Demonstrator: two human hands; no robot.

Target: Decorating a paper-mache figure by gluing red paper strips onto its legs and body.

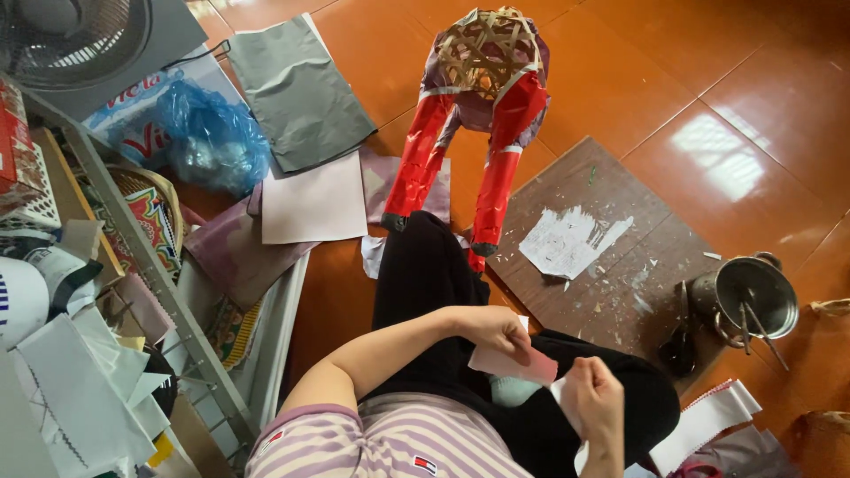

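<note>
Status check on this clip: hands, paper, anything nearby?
Left hand and right hand both grip pink paper piece over lap. Bamboo-frame figure stands ahead, untouched. Metal pot to the right.

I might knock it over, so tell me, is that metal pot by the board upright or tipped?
Upright: the metal pot stands on the floor with its open mouth facing up and sticks leaning inside.
</note>
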